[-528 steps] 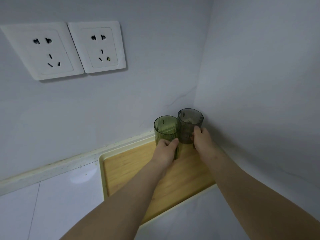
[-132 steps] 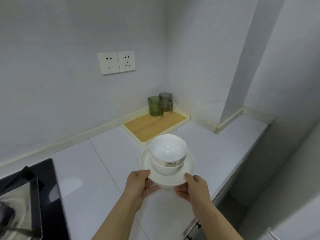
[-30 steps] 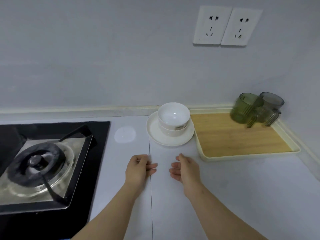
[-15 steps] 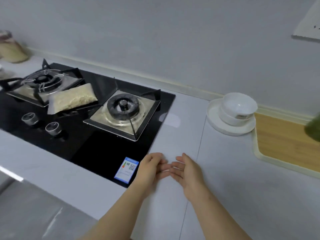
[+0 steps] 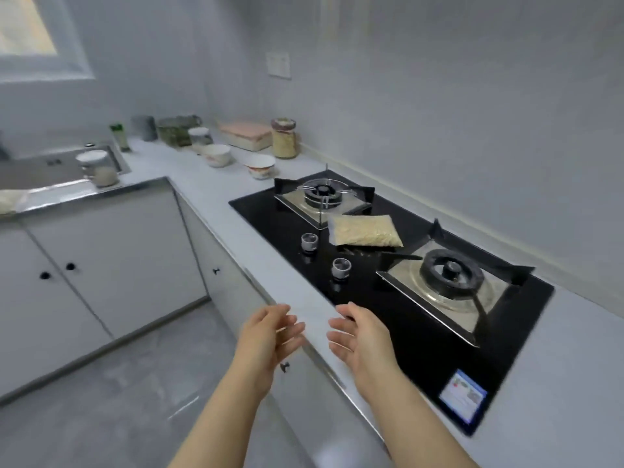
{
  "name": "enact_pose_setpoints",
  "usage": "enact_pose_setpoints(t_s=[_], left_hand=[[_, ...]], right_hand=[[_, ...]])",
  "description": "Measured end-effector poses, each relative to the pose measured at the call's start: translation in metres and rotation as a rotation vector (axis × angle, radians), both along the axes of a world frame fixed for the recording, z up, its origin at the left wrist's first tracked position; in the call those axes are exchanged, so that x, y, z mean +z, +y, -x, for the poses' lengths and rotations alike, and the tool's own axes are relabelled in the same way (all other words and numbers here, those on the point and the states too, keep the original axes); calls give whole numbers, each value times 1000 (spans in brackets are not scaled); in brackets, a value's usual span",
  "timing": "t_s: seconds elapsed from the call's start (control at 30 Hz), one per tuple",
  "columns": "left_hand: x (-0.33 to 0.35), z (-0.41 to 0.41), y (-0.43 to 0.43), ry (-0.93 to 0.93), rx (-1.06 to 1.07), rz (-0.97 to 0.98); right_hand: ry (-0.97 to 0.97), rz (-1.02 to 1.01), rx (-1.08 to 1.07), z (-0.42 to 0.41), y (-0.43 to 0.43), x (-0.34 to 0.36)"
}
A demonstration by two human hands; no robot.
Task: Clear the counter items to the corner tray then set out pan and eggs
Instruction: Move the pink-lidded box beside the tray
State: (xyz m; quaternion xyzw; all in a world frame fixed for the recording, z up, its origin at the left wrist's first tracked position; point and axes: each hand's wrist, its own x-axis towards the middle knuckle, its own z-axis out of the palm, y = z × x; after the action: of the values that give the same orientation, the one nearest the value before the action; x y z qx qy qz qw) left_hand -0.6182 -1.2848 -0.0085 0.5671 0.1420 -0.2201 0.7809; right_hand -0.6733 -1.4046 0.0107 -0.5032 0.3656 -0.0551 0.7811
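Note:
My left hand (image 5: 270, 336) and my right hand (image 5: 363, 336) hover empty, palms facing each other, fingers relaxed, over the counter's front edge beside the black gas hob (image 5: 388, 282). A clear bag of pale grains (image 5: 364, 230) lies on the hob between its two burners. Farther along the counter stand two patterned bowls (image 5: 260, 166), a glass jar of grains (image 5: 284, 138), a pink-lidded box (image 5: 246, 135) and several containers. The corner tray, the plate with bowls and the cups are out of view. No pan or eggs show.
A steel sink (image 5: 50, 170) sits at the far left with a bowl (image 5: 91, 160) in it. White cabinet doors (image 5: 101, 258) run under the counter. Grey floor (image 5: 101, 400) lies below left. The wall runs along the right behind the hob.
The view has swung left, away from the tray and the plate with bowls, along the hob toward the sink. Both hands stay empty and have lifted off the counter to its front edge.

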Motion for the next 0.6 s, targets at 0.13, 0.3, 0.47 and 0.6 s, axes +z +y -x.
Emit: enact_pose_setpoints(t_s=[0.13,0.3,0.47,0.6], left_hand=[[2,-40,122,-2,184,-21],[5,-67,269,33,430,-51],[-2,-78,391,58,704,-34],[-15,-86,461,115,855,-45]], right_hand=[[-11,-49,218,-64,123,-6],[28,-130,466,-122,271,-15],[92,-107,734,-165,394,-16],[141,-77,880,-197,469,-25]])
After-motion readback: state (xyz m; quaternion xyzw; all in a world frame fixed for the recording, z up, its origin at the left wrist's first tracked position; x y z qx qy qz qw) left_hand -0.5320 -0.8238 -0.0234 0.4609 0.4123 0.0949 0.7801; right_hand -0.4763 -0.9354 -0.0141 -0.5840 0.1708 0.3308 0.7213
